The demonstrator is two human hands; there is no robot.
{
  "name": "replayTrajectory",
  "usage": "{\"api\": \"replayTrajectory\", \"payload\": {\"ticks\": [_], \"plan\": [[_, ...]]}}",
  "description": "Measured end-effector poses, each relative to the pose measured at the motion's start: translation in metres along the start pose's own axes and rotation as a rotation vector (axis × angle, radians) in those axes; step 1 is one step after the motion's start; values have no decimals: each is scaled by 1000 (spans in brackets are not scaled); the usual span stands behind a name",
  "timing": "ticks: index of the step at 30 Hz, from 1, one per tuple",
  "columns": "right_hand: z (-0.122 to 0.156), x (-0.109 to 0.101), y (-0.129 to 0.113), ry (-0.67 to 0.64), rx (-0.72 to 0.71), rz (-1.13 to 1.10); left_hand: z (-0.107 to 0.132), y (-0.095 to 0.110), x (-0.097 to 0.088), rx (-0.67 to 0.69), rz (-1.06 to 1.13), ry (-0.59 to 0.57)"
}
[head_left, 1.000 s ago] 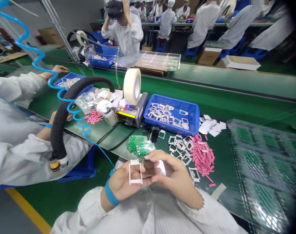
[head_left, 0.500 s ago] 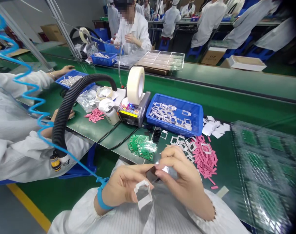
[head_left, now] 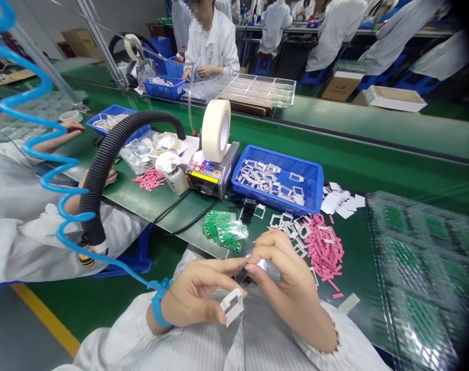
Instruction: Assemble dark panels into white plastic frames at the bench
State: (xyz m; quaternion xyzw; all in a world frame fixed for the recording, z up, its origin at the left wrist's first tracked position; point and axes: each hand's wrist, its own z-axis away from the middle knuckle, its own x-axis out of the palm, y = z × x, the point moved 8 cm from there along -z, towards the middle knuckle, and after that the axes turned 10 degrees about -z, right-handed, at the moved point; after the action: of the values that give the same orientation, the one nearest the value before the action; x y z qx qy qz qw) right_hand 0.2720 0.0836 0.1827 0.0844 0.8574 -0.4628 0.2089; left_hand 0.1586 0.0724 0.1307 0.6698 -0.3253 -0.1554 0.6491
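Two bare hands, both closed on small parts, held above the lap and close together. Left hand (head_left: 191, 298): a white rectangular frame (head_left: 232, 306) is pinched between thumb and fingertips, tilted, its opening visible. Blue wrist strap (head_left: 157, 305) on that wrist, with a coiled blue cord (head_left: 52, 178) running up and away to the left. Right hand (head_left: 286, 278): thumb and fingers grasp a small shiny piece (head_left: 261, 265), mostly hidden by the fingers, so its exact form cannot be made out. The left index fingertip is just beside it.

Directly below the hands, the white striped smock (head_left: 250, 340). Beyond them on the green bench (head_left: 172, 211), a pile of green circuit boards (head_left: 223, 231) and a black finned heat sink (head_left: 249, 210). Loose frames (head_left: 284, 226) lie next to pink strips (head_left: 323, 252). Behind these, a blue tray (head_left: 275, 185) holds more frames, with a tape dispenser (head_left: 213, 178) beside it, a roll of masking tape (head_left: 215, 131) on top. To the right, a clear tray (head_left: 416, 268) of green boards. To the left, a black corrugated hose (head_left: 114, 131) and a co-worker's hand (head_left: 99, 178) on the bench.
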Motion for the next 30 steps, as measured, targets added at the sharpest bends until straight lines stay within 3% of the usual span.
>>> {"api": "replayTrajectory", "payload": {"ticks": [7, 11, 13, 17, 19, 21, 26, 30], "plan": [[4, 8, 4, -74, -3, 83, -2, -10, -3, -78, 22, 51], [15, 7, 10, -138, 65, 57, -3, -31, -12, -203, 339, 203], [28, 11, 33, -201, 174, 94, -3, -39, -14, -229, 530, 252], [58, 20, 97, -352, 386, 515, -4, -41, -13, -246, 719, 255], [60, 17, 108, -365, 415, 592, -4, -38, -8, -259, 734, 212], [48, 10, 91, -338, 350, 498, -4, -34, -3, -266, 713, 177], [3, 0, 8, -339, 20, 178, -1, -31, 1, -267, 616, 152], [-9, 16, -10, -341, -107, 265, 2, -36, 0, -301, 534, 161]]}}
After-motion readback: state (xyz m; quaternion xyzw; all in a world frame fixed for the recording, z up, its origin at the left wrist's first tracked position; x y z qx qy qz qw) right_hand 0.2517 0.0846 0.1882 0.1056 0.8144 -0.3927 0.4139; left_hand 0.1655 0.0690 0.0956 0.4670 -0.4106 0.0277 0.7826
